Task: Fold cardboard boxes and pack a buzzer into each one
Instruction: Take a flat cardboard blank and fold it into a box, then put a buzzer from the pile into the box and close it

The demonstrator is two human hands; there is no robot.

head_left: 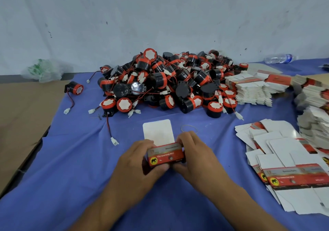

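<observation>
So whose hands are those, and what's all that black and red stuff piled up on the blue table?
There is no machine here, just a person. The picture comes from a camera worn on their head, looking down, so you see their own arms. The left hand and right hand both grip a small red box with a black elephant on it. Its white flap sticks out open behind it. The big pile is buzzers: round black and red things with thin wires and white plugs. On the right lie flat boxes that are not yet folded. Everything sits on a blue cloth.
</observation>
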